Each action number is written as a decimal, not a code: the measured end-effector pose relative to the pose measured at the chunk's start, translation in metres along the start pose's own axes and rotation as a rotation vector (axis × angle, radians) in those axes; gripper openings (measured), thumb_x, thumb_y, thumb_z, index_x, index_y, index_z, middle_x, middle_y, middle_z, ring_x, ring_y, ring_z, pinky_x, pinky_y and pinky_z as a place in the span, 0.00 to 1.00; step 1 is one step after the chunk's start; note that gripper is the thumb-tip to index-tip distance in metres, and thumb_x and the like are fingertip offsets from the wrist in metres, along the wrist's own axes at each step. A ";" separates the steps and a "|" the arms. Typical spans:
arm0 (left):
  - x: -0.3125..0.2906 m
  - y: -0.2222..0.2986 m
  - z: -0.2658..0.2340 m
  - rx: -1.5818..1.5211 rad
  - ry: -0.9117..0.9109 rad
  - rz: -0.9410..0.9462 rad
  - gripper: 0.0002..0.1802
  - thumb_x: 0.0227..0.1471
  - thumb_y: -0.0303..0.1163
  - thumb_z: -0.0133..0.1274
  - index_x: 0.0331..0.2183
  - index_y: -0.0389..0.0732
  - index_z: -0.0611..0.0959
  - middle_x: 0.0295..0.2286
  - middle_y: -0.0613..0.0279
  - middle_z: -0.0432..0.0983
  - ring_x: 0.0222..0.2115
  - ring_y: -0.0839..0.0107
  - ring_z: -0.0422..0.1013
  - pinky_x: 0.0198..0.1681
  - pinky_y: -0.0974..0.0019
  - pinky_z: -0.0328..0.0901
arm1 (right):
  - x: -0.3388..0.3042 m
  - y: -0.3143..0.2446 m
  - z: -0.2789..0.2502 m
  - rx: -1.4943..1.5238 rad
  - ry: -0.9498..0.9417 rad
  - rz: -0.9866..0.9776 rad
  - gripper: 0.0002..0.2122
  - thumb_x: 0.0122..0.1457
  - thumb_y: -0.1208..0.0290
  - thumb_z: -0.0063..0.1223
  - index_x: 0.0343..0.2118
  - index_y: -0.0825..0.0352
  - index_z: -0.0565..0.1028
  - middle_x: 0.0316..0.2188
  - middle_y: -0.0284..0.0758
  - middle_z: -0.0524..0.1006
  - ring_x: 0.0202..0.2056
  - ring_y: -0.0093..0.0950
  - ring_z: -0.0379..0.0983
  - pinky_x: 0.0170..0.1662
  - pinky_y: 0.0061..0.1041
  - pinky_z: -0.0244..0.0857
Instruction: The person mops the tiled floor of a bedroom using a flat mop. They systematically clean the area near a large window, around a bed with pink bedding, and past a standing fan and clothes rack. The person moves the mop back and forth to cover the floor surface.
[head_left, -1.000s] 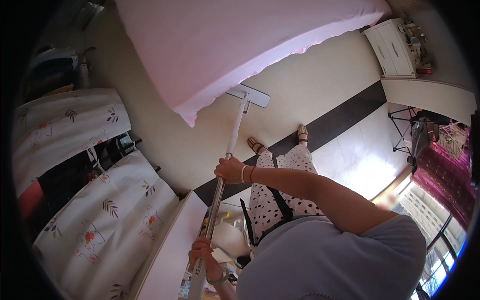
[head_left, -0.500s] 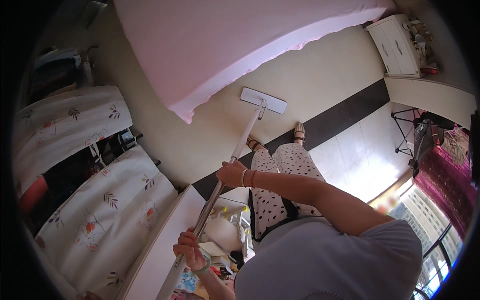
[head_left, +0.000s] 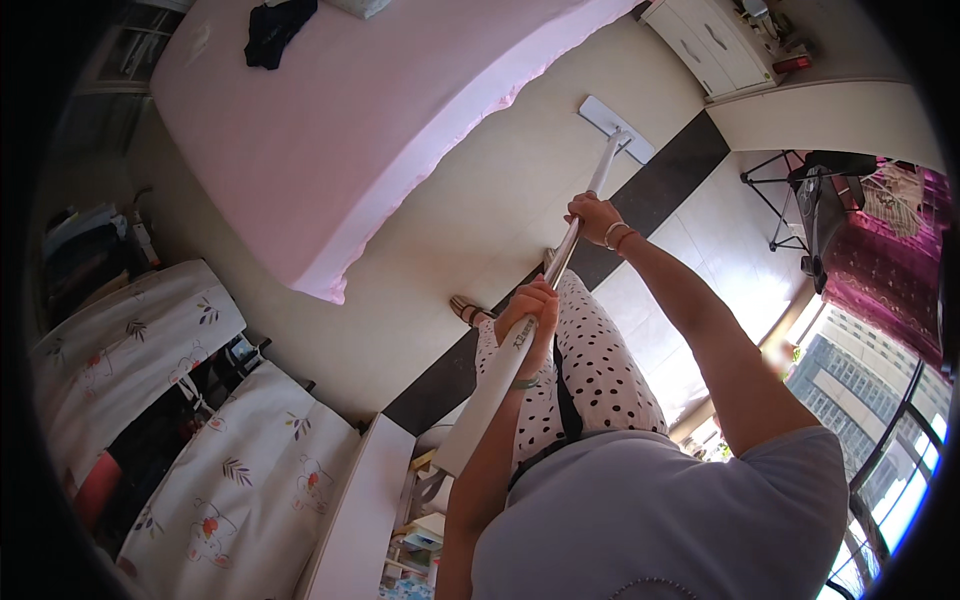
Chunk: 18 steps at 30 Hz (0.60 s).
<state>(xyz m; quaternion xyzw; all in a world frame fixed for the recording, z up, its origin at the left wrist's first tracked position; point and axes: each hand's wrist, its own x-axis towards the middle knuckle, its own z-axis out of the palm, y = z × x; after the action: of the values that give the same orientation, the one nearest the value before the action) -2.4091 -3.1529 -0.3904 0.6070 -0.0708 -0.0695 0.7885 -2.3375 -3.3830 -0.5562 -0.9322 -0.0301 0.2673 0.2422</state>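
Observation:
A flat mop (head_left: 478,420) with a white and silver pole slants from my body toward the far right. My left hand (head_left: 532,312) is wrapped round the thick white upper part of the pole, in front of my dotted trousers. Farther along, my right hand (head_left: 594,218) grips the silver part of the pole, arm stretched forward. The white rectangular mop head (head_left: 597,113) lies on the beige floor, between the pink-covered bed and the dark floor strip.
The pink-covered bed (head_left: 330,130) fills the far side, a dark garment (head_left: 279,30) on it. A white cabinet (head_left: 690,45) stands far right, with a black folding frame (head_left: 780,200) nearer. Patterned fabric covers (head_left: 235,490) are at left. A dark strip (head_left: 670,175) crosses the floor.
The mop head has slid away from me and to the right, toward the cabinet. Both hands have moved forward and right with the pole, my right arm straightening. The view has shifted.

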 end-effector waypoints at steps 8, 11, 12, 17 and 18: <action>-0.055 0.035 -0.049 0.106 -0.114 -0.050 0.10 0.50 0.15 0.54 0.25 0.38 0.72 0.28 0.59 0.74 0.37 0.67 0.72 0.57 0.56 0.61 | -0.049 -0.044 0.068 0.121 0.090 0.023 0.08 0.59 0.64 0.52 0.28 0.62 0.75 0.33 0.32 0.74 0.47 0.34 0.68 0.46 0.37 0.68; -0.080 0.077 -0.113 0.120 -0.130 -0.115 0.09 0.50 0.16 0.53 0.25 0.38 0.71 0.27 0.59 0.74 0.36 0.66 0.73 0.56 0.55 0.62 | -0.063 -0.115 0.104 0.156 0.033 0.028 0.08 0.59 0.63 0.52 0.28 0.62 0.75 0.33 0.31 0.74 0.48 0.35 0.66 0.48 0.38 0.66; -0.090 0.095 -0.138 0.147 -0.147 -0.147 0.08 0.53 0.17 0.51 0.26 0.39 0.71 0.28 0.59 0.73 0.37 0.65 0.72 0.57 0.53 0.61 | -0.067 -0.146 0.113 0.154 0.021 0.017 0.08 0.59 0.64 0.52 0.28 0.61 0.75 0.33 0.31 0.74 0.48 0.36 0.66 0.48 0.38 0.65; -0.139 0.185 -0.239 0.230 0.036 -0.213 0.07 0.55 0.22 0.51 0.26 0.40 0.72 0.26 0.61 0.73 0.33 0.69 0.71 0.56 0.54 0.61 | -0.064 -0.291 0.177 0.260 -0.082 -0.133 0.04 0.56 0.67 0.56 0.32 0.58 0.78 0.35 0.29 0.75 0.47 0.33 0.66 0.48 0.45 0.63; -0.149 0.202 -0.247 0.269 0.079 -0.198 0.07 0.57 0.24 0.51 0.26 0.40 0.72 0.25 0.63 0.73 0.31 0.73 0.71 0.53 0.61 0.64 | -0.065 -0.314 0.189 0.270 -0.092 -0.165 0.04 0.55 0.67 0.56 0.33 0.57 0.78 0.35 0.29 0.75 0.46 0.33 0.66 0.47 0.46 0.63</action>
<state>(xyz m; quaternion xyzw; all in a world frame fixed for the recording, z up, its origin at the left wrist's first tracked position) -2.5021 -2.8391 -0.2620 0.7135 0.0117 -0.1131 0.6914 -2.4668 -3.0358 -0.5174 -0.8723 -0.0813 0.2905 0.3848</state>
